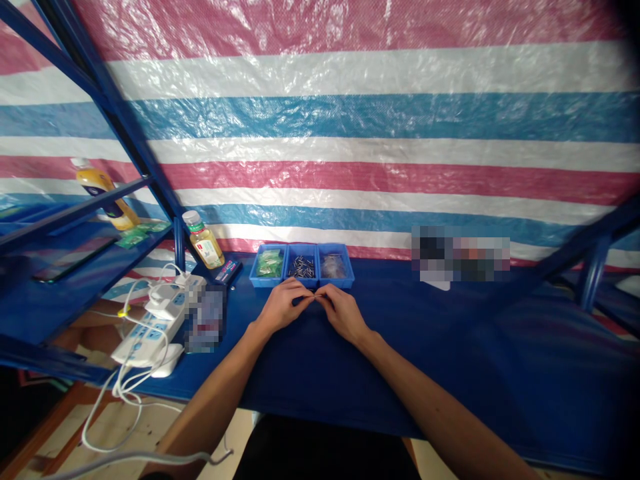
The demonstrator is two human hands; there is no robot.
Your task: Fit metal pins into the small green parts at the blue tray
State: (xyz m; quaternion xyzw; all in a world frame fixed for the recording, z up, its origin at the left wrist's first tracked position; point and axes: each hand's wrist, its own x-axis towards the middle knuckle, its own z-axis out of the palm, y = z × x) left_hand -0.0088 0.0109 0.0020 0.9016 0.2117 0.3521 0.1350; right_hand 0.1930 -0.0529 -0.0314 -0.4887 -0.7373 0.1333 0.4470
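forearms (215,393) bring left hand (283,305) and right hand (343,312) together, fingers (306,297) pinched on something too small to tell, just before blue parts bins (267,283) set within reach.

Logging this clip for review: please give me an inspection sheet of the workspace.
Surface: blue tarp-covered bench.
Job's things: three blue bins with green packets, dark metal pins, clear bags.
Clutter: drink bottle, small box, two blurred patches.
Hands: left hand, right hand meet at the fingertips before the bins; anything held is too small to tell.
Cables: white cords from power strips, trailing over the bench edge.
Surroundings: striped tarp, blue metal shelving.
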